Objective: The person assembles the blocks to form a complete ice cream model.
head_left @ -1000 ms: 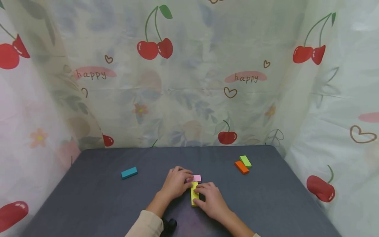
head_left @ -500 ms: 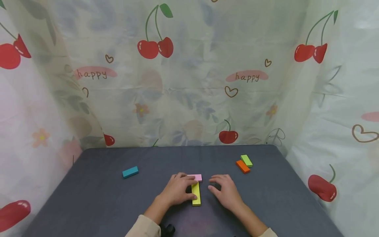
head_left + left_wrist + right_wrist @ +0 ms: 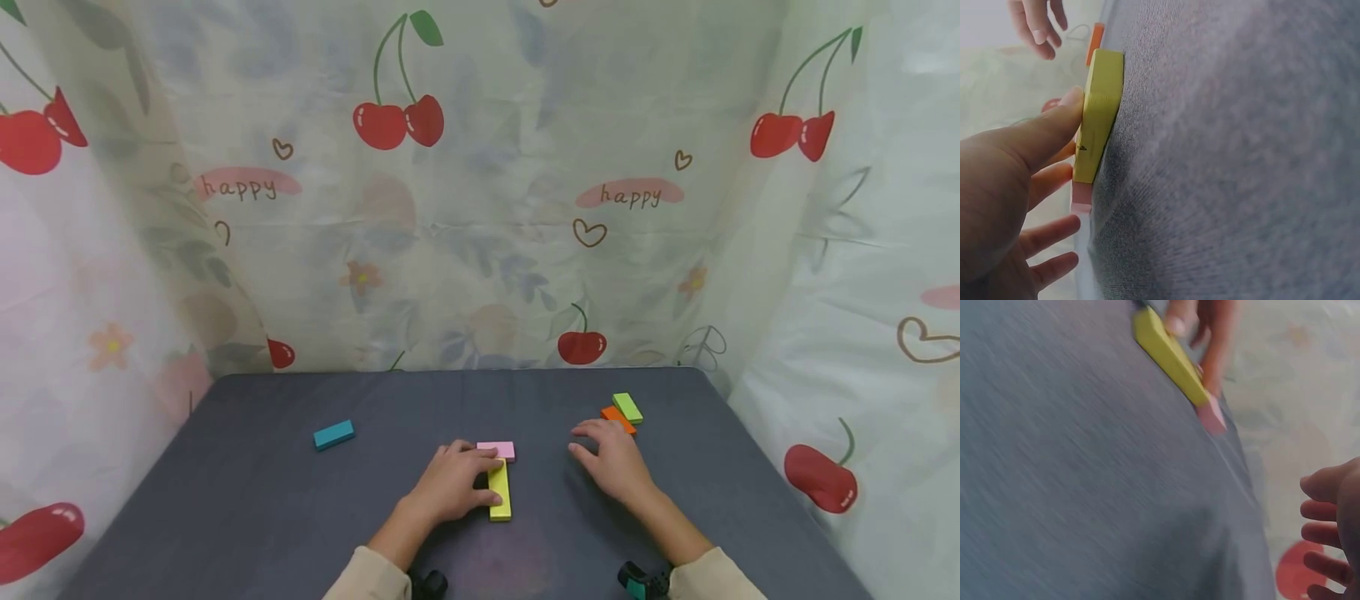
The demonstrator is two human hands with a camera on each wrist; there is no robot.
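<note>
Yellow block (image 3: 499, 490) under left hand (image 3: 452, 483)

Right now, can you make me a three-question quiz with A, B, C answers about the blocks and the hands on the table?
1. Where is the teal block?
A. On the left part of the table
B. Under the right hand
C. On top of the pink block

2. How many blocks lie on the table?
A. Three
B. Five
C. Seven

3. What is the left hand doing?
A. Touching the yellow block
B. Lifting the orange block
C. Hanging off the table

Answers:
1. A: it lies alone, left of both hands.
2. B: teal, pink, yellow, orange and green.
3. A: its thumb rests against the yellow block's side, while the right hand reaches near the orange one.
</note>
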